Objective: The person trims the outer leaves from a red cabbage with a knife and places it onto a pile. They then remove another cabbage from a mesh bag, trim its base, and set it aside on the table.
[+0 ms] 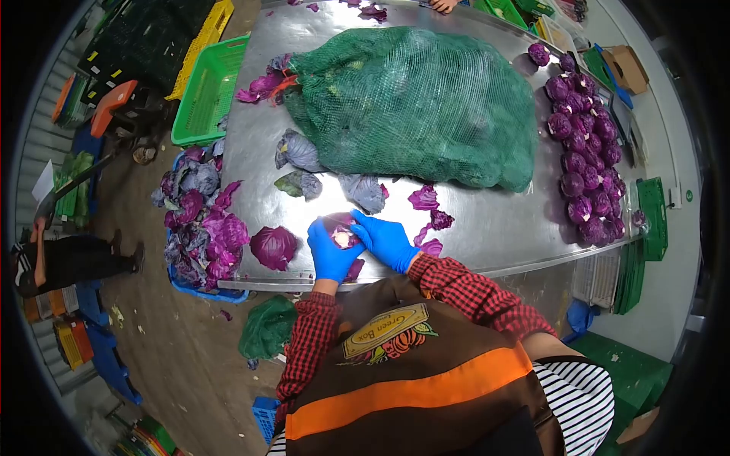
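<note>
A red cabbage (338, 223) with its pale cut stem facing me is held close to the near edge of the steel table. Wrapped round its left side is my left hand (332, 257), in a blue glove. My right hand (385, 242), also gloved, closes on its right side, fingers bent against the leaves. A large loose purple leaf (274, 248) lies left of the hands. Beyond them sit cabbages with dull outer leaves (363, 193), while torn leaf pieces (424, 198) are scattered to the right.
A stuffed green net sack (426, 106) covers much of the steel table (487, 228). Several trimmed cabbages (582, 152) line the right side. A blue crate (173, 267) heaped with leaves stands left, near a green crate (186, 114). Another person (76, 262) stands far left.
</note>
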Demonstrator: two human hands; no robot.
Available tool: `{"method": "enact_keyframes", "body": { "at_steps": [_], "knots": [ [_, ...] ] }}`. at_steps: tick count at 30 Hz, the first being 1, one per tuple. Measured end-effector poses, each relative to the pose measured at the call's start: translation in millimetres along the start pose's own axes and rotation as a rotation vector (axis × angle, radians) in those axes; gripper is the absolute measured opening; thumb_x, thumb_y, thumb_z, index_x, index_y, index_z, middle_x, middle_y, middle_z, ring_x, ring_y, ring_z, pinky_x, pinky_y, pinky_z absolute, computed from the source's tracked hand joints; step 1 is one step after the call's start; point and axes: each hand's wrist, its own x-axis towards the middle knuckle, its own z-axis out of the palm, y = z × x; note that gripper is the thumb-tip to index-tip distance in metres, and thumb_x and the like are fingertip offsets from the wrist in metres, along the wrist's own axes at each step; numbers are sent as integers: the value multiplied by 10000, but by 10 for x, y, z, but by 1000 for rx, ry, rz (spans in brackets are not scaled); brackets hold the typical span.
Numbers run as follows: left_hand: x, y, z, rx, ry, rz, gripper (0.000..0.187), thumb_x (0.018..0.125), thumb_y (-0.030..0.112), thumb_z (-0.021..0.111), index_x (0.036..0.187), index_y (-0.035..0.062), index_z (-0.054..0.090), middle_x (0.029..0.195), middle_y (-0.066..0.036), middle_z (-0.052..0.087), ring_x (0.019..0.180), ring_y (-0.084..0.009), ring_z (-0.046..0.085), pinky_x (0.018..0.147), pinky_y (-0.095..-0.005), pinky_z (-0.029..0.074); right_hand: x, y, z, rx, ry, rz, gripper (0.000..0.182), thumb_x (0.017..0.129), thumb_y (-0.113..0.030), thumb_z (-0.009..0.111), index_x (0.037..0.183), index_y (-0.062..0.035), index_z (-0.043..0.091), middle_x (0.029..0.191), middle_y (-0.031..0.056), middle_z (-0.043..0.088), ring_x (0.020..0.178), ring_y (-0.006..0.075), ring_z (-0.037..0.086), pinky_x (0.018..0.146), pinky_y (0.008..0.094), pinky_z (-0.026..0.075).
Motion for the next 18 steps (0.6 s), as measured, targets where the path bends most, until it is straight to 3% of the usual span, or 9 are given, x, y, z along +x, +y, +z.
{"method": "enact_keyframes", "body": {
  "at_steps": [2,4,5,8,12,14,16,17,18],
  "knots": [
    [-37,-21,-13,-3,18,13,1024,476,328,900,1281,0,358,1198,-199,428,1122,-376,432,947,-483,388,26,67,36,31,-11,28,449,977,-408,418,1313,-123,502,921,121,677,781,306,663,647,408,521],
    [-112,-13,-52,12,-13,35,1090,498,291,911,1360,-8,317,1272,-200,402,1183,-368,419,1010,-455,367,163,310,53,120,51,317,423,964,-369,481,1292,-109,542,993,166,673,845,318,668,687,407,520],
    [-183,-19,-77,-3,-33,29,1133,492,300,918,1385,-4,290,1316,-208,375,1209,-372,400,1036,-447,345,205,393,-11,230,202,324,425,961,-381,487,1270,-98,556,948,192,671,839,345,662,688,423,513],
    [-246,17,-62,-1,6,94,1129,503,290,916,1392,-3,285,1344,-206,354,1223,-366,394,1041,-445,343,212,46,-436,174,-72,300,558,878,-526,557,1237,-99,577,983,204,666,894,373,650,779,423,517],
    [-271,-10,-127,-68,-35,93,1120,527,272,911,1408,4,274,1366,-193,334,1256,-355,378,1071,-433,330,170,89,-329,155,-9,223,593,807,-557,639,1183,-99,602,952,175,675,881,353,658,766,415,518],
    [-287,-79,-142,-94,-47,77,1111,529,274,915,1402,4,283,1377,-187,323,1273,-343,366,1080,-422,325,189,105,-282,149,-106,362,529,797,-511,671,1113,-92,609,893,162,674,844,345,660,734,420,518],
    [-313,-193,-91,-114,44,38,1046,591,283,897,1400,3,298,1367,-175,355,1264,-304,391,1071,-400,339,184,-4,-236,202,-2,270,479,806,-477,669,1079,-89,605,860,157,672,816,342,662,714,421,519],
    [-281,-262,-38,-463,36,-154,932,651,303,871,1358,13,337,1308,-178,376,1226,-311,403,1044,-418,351,151,-51,-217,254,95,179,430,815,-444,668,1044,-86,602,827,153,670,789,339,664,693,423,519],
    [-252,-223,-44,-484,74,-212,863,713,251,836,1369,-1,336,1298,-166,385,1202,-277,429,1034,-395,369,140,-26,-175,256,89,180,430,815,-444,668,1044,-86,602,827,153,670,789,339,664,693,423,519]
  ]
}}
